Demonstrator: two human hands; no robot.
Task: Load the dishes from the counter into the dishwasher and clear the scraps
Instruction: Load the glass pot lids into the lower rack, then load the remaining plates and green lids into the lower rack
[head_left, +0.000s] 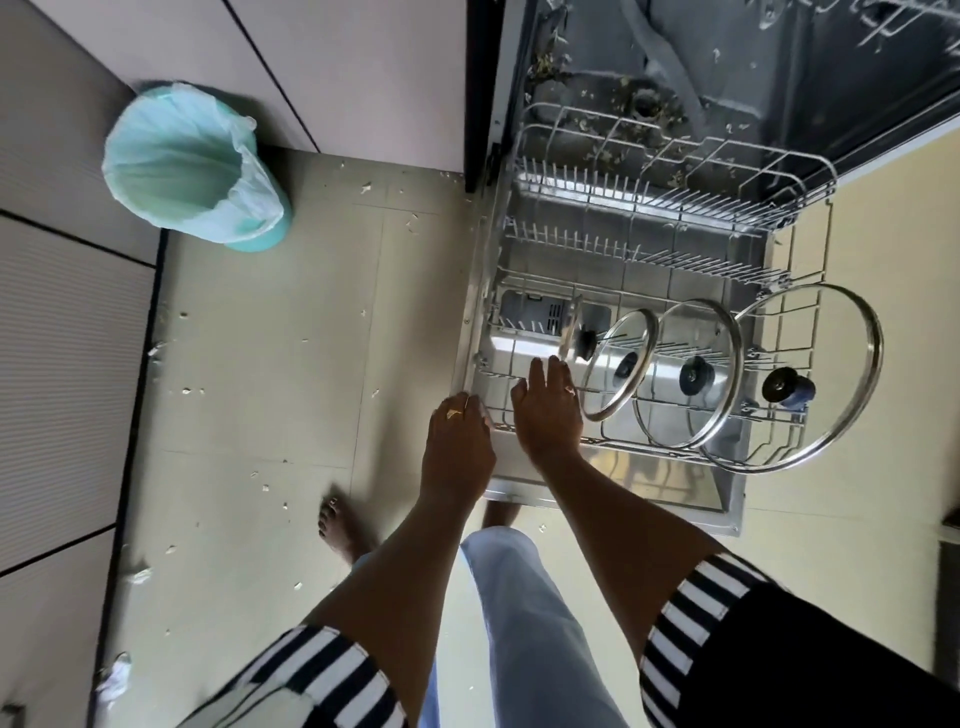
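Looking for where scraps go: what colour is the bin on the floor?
The bin is mint green, with a translucent liner; head view.

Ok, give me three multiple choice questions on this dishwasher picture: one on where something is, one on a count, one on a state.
1. Where does the bin stand?
A) on the floor, left of the dishwasher
B) inside the tub
C) on a counter

2. How many glass lids stand in the lower rack?
A) two
B) four
C) six

3. How is the lower rack?
A) pushed fully in
B) pulled out over the open door
C) lifted out and upside down

Answers:
1. A, the bin sits on the floor by the cabinet fronts.
2. B, four knobs show in a row along the rack's front.
3. B, the rack sits forward of the tub, above the lowered door.
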